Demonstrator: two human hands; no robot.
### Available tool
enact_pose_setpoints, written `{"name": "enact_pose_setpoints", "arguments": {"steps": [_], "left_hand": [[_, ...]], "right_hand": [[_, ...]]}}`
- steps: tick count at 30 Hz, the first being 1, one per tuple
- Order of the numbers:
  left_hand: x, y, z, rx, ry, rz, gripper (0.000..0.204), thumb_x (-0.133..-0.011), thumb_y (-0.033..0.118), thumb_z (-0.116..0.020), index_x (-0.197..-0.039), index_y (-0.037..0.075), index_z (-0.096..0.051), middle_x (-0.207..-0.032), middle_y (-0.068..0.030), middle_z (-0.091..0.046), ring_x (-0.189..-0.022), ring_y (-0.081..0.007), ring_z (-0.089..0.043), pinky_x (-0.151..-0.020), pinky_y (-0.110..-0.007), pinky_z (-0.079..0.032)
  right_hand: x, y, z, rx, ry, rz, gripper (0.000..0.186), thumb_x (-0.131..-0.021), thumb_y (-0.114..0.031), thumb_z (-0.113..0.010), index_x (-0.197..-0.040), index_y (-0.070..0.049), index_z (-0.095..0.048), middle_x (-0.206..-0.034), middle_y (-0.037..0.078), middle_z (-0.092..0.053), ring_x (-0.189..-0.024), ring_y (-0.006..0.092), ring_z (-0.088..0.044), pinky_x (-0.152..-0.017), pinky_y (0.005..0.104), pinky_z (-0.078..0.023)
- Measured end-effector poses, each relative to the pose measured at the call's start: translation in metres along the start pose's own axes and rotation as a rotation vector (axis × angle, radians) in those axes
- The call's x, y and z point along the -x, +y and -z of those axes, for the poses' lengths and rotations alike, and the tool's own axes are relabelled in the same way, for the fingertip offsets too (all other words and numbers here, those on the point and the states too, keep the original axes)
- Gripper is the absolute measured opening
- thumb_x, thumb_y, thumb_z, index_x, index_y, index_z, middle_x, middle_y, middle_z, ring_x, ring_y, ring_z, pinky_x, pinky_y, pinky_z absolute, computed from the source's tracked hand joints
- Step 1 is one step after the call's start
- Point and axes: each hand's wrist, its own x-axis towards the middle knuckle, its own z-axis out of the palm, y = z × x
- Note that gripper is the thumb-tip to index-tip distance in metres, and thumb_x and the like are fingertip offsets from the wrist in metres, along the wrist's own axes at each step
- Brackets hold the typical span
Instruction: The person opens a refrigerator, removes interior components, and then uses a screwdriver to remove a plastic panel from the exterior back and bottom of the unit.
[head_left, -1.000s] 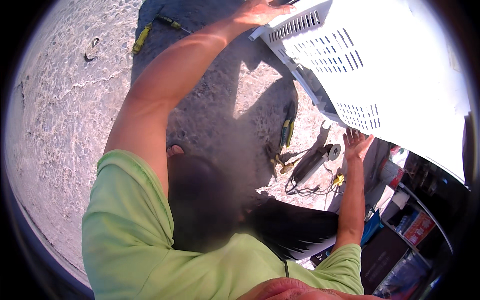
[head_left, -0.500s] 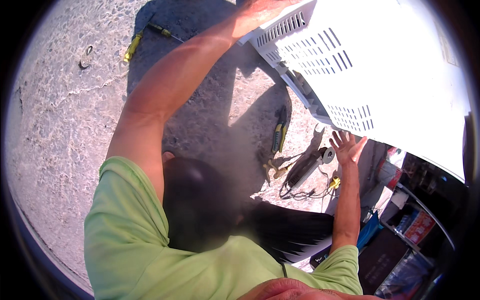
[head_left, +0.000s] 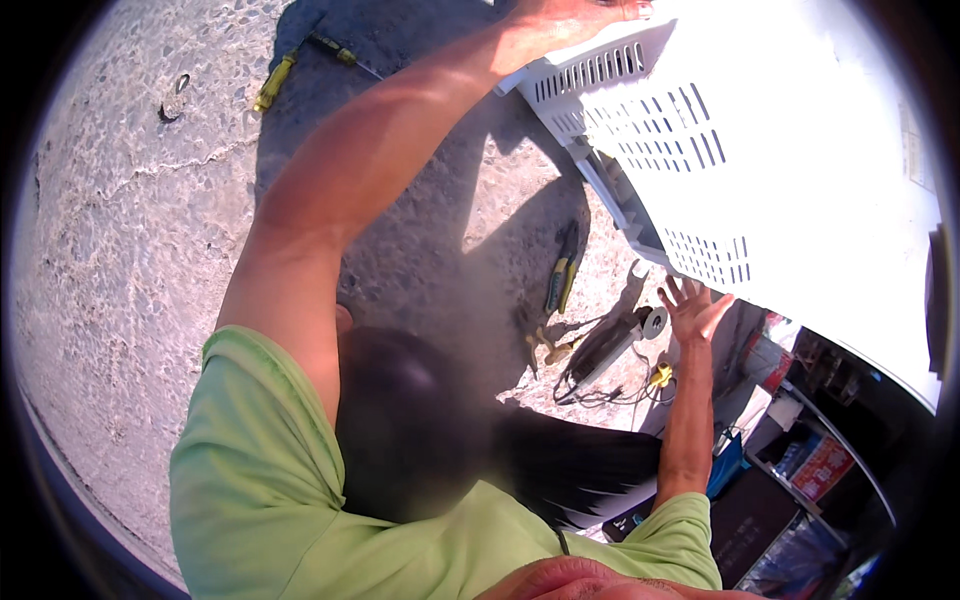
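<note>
A white casing with rows of vent slots tilts over the upper right of the view. My left hand grips its upper left edge, fingertips partly hidden at the frame's top. Under the lower edge, my right hand is open, fingers spread and fingertips at or near the casing; contact is unclear. On the concrete below, a corded angle grinder lies left of my right hand. Pliers with yellow-and-dark handles lie farther left. Two screwdrivers, one yellow, one dark-and-yellow, rest beyond my left arm.
Rough sunlit concrete spans the left. A small metal piece lies on it. A yellow plug and loose cord sit by my right forearm. A cluttered metal shelf with a red-and-white container stands at lower right.
My left hand has shifted rightward along the casing's upper edge. My right hand's fingers have spread wider at the lower edge. The whole view has shifted slightly.
</note>
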Motion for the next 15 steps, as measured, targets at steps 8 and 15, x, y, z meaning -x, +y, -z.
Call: {"name": "enact_pose_setpoints", "arguments": {"steps": [8,15], "left_hand": [[-0.005,-0.009,0.010,-0.158,-0.053,0.070,0.051,-0.098,0.025,-0.060,-0.134,-0.008,-0.047,-0.122,-0.0204,-0.063,-0.111,-0.0279,-0.063,-0.092,-0.036,-0.054],[0.002,-0.159,0.043,-0.449,0.048,0.315,0.094,-0.080,0.068,-0.068,-0.133,-0.008,-0.054,-0.123,-0.0228,-0.064,-0.117,-0.0297,-0.061,-0.101,-0.037,-0.046]], "right_hand": [[0.010,-0.003,-0.012,-0.007,0.051,-0.003,0.100,-0.089,-0.083,-0.007,-0.159,-0.014,-0.017,-0.160,0.019,-0.027,-0.133,0.0422,-0.044,-0.109,0.0568,-0.035],[0.008,0.000,-0.013,-0.022,0.097,0.011,0.100,-0.088,-0.083,-0.006,-0.159,-0.013,-0.016,-0.161,0.019,-0.024,-0.134,0.0425,-0.044,-0.110,0.0579,-0.034]]}}
